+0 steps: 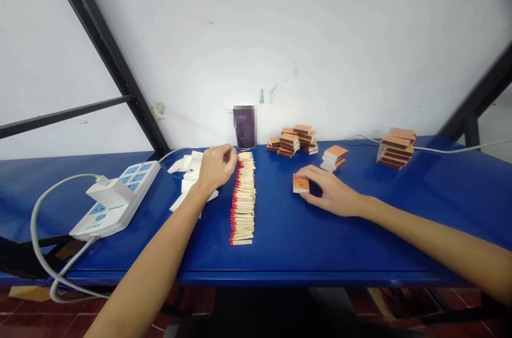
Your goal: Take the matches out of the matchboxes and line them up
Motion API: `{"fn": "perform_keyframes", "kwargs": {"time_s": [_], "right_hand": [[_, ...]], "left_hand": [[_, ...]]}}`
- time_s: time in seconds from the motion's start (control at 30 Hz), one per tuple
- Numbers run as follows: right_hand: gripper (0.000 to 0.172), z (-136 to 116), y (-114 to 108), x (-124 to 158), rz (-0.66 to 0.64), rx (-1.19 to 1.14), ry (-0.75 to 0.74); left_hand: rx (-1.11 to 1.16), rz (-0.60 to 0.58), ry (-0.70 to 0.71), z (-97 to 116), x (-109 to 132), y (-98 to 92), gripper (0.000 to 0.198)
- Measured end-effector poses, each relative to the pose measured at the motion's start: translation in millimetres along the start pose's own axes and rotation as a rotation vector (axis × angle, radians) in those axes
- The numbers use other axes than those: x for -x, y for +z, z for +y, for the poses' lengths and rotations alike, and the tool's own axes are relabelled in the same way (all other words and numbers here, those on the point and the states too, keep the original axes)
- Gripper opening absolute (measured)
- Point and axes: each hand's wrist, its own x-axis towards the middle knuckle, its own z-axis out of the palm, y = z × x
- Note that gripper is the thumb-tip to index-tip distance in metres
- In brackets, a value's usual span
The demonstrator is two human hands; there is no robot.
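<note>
My right hand (330, 191) grips a small orange matchbox (301, 184) by its sides, on or just above the blue table. A long row of red-tipped matches (243, 199) lies side by side down the middle. At the far end of that row, my left hand (218, 166) is closed, thumb and fingers pinched together; what they hold, if anything, cannot be made out. Under and beside the left wrist lie white paper pieces (188, 184). Just beyond the right hand stands a short stack of matchboxes (334, 158), white sides showing.
More matchboxes are piled against the wall (288, 143) and stacked at the right (396, 149). A dark, blurred-out upright object (245, 127) leans on the wall. At left lies a white power strip (120, 199) with a plugged-in charger (110, 191) and looping cable.
</note>
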Motion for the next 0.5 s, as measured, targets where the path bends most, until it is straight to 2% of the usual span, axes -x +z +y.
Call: {"fn": "perform_keyframes", "kwargs": {"time_s": [0.1, 0.27, 0.37, 0.5], "right_hand": [[0.031, 7.4, 7.6, -26.7, -0.052, -0.035, 0.035], [0.035, 25.0, 35.8, -92.6, -0.086, -0.026, 0.084], [0.045, 32.8, 56.4, -120.3, -0.109, -0.006, 0.106], [0.051, 38.4, 75.2, -141.3, -0.127, 0.006, 0.128]], "left_hand": [[0.082, -0.075, -0.009, -5.0, -14.7, 7.8, 0.033], [0.059, -0.344, -0.008, -18.7, -58.9, 35.0, 0.033], [0.034, -0.423, 0.007, -25.3, -77.3, 51.3, 0.032], [-0.004, -0.486, 0.019, -29.8, -84.6, 64.9, 0.031]]}}
